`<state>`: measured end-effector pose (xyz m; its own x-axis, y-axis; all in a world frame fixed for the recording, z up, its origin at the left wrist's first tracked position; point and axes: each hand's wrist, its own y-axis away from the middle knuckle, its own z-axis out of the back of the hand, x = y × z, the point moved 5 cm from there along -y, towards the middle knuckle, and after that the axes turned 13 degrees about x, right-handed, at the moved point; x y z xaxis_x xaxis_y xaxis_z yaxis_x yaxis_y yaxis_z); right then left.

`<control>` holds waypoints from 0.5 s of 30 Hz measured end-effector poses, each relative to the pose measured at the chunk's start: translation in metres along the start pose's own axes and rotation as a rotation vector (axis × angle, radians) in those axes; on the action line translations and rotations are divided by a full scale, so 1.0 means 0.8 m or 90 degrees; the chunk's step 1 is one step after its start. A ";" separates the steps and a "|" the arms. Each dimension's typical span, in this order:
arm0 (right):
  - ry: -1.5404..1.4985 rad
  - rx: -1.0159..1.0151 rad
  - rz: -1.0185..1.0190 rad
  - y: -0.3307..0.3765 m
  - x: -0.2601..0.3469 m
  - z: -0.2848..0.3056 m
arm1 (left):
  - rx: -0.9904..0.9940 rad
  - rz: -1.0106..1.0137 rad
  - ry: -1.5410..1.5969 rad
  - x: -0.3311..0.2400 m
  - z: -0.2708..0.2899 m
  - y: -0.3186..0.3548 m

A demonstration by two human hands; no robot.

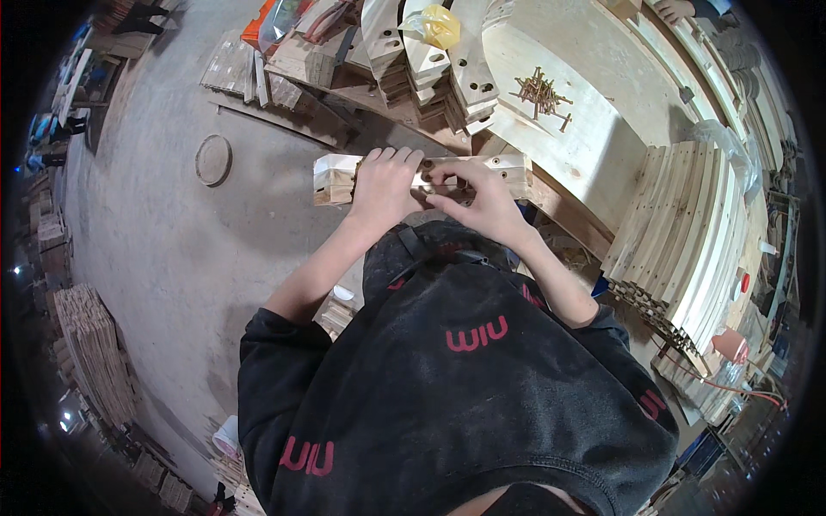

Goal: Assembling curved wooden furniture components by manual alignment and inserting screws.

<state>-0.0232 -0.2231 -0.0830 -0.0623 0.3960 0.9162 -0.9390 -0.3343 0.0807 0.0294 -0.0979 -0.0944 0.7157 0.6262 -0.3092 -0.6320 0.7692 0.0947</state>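
Observation:
A pale wooden piece with drilled holes [514, 174] lies crosswise in front of me, at the near edge of the bench. My left hand [387, 185] is closed over its left half, fingers across the top. Over the right half, my right hand [482, 199] curls its fingers and thumb close to one of the holes. Whatever is between those fingertips is too small to make out. Beyond the piece, a loose pile of brassy screws [539, 95] rests on the plywood bench top [594, 142].
Stacked curved boards with holes [469, 82] stand at the far side, a yellow plastic bag [439, 27] on them. Long slats [680, 224] are stacked at right. A round disc [213, 160] lies on the floor at left. Another person's hand [674, 10] shows far right.

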 end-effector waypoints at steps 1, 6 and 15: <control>0.018 -0.043 0.022 0.000 0.001 0.004 | 0.003 0.004 0.002 0.001 0.003 0.002; 0.026 -0.029 -0.059 -0.004 -0.004 0.009 | 0.011 0.013 0.005 0.003 0.005 0.004; 0.236 -0.079 -0.007 -0.013 -0.007 -0.003 | 0.016 0.002 -0.001 0.000 0.004 0.000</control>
<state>-0.0136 -0.2197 -0.0897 -0.1495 0.6887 0.7095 -0.9725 -0.2322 0.0204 0.0304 -0.0979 -0.0910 0.7144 0.6286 -0.3073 -0.6267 0.7702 0.1186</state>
